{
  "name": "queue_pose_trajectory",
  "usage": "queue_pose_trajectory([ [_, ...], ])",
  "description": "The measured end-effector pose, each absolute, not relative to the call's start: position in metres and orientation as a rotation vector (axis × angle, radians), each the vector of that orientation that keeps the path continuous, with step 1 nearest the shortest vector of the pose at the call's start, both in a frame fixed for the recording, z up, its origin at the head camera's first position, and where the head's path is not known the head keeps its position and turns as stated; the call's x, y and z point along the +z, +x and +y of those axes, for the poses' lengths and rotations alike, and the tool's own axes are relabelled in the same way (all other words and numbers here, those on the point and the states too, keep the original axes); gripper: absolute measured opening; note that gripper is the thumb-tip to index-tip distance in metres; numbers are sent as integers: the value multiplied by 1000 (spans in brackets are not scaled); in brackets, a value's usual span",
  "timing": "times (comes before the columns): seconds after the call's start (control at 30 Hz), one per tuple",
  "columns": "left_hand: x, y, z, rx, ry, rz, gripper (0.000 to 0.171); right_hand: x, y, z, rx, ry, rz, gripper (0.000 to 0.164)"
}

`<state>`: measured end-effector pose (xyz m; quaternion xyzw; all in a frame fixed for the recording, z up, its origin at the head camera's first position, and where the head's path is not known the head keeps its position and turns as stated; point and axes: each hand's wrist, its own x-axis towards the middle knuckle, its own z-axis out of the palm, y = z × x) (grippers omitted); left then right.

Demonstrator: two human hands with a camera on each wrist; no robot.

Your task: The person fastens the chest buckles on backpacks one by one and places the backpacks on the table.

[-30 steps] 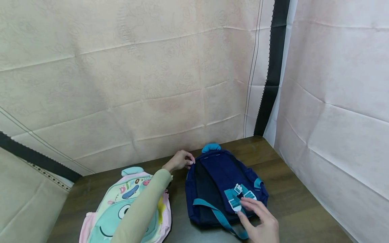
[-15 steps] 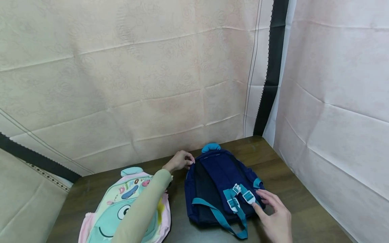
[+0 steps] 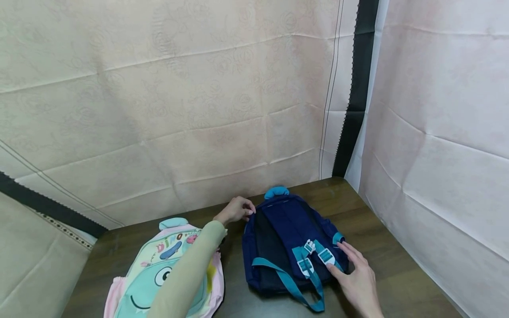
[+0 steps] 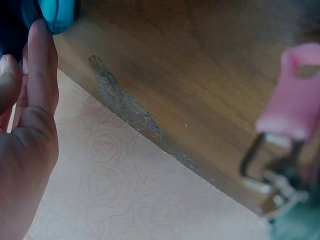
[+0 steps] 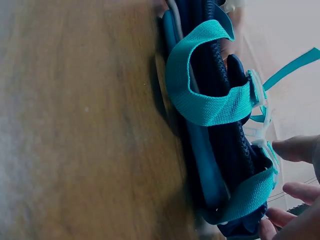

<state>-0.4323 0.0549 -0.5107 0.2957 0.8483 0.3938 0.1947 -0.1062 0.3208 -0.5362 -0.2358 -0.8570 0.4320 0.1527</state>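
A navy backpack (image 3: 284,247) lies on the table, its padded back and teal straps (image 3: 288,282) facing up. My left hand (image 3: 236,210) pinches its upper left edge; in the left wrist view the fingers (image 4: 42,75) and thumb meet navy fabric close to the teal top handle (image 4: 61,15). At the lower right side is my right hand (image 3: 358,274), its fingers spread along the bag's edge and its thumb at a white strap buckle (image 3: 327,256). The right wrist view shows the teal webbing (image 5: 210,107) looping out from the bag's bottom.
A pink and mint cartoon backpack (image 3: 155,278) lies at the left, partly covered by my left sleeve (image 3: 187,269). Pale patterned sheets (image 3: 222,110) hang behind and to the right of the wooden table (image 3: 381,260). A pink strap tab (image 4: 290,100) with a metal clip shows in the left wrist view.
My right hand has moved right, from over the buckles to the navy backpack's right edge. The strap ends and buckles have shifted slightly and lie more exposed. My left hand stays put.
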Motion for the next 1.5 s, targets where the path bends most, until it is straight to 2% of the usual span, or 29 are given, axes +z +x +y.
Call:
queue_pose_trajectory([
  [0.7,-516,-433,55,1073,846,2413,16,-546,-116,334,1360,-695,-2585,86],
  [1.5,-515,-433,58,1044,825,2455,16,-554,-112,329,1421,-739,-2553,84],
])
